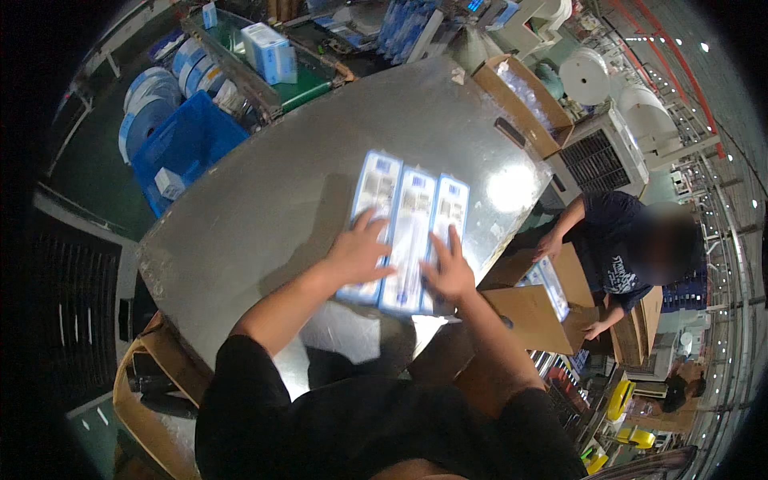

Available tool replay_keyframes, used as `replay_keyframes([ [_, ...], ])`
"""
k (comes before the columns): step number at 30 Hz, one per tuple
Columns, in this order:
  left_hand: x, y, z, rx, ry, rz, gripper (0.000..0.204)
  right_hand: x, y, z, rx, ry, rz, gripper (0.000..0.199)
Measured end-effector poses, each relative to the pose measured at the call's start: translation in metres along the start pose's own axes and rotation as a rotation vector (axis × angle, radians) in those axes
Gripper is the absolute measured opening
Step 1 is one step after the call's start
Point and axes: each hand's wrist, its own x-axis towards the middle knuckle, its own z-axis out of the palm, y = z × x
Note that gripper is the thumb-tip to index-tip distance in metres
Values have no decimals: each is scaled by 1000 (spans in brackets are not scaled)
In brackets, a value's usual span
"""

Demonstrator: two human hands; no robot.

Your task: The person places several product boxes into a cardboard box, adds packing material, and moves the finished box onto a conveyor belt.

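Three long blue-and-white flat packages lie side by side on a shiny metal table (280,176): the left package (374,188), the middle package (410,232) and the right package (450,206). My left hand (358,254) lies flat on the near end of the left package, fingers spread. On the near end of the right package rests my right hand (450,270), fingers also spread and reaching over the middle one. Neither hand grips anything.
A blue crate (180,144) and rolls of tape stand at the table's far left. An open cardboard box (524,104) sits at the far right corner. A co-worker in a dark shirt (612,248) handles cardboard boxes (532,316) to my right. Another carton (144,384) stands at lower left.
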Motion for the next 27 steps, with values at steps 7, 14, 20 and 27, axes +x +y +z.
replay_keyframes([
  [7,-164,-7,-2,-542,11,-618,69,-125,-1,32,1276,-786,387,97],
  [14,-219,-17,37,-1253,-328,-927,77,-123,-6,48,1244,-1102,380,99],
  [20,-196,41,-10,-1199,-104,-483,87,-141,3,-4,1264,-684,144,78],
  [27,-132,146,30,-840,110,236,62,-216,75,-148,842,-182,-41,71],
])
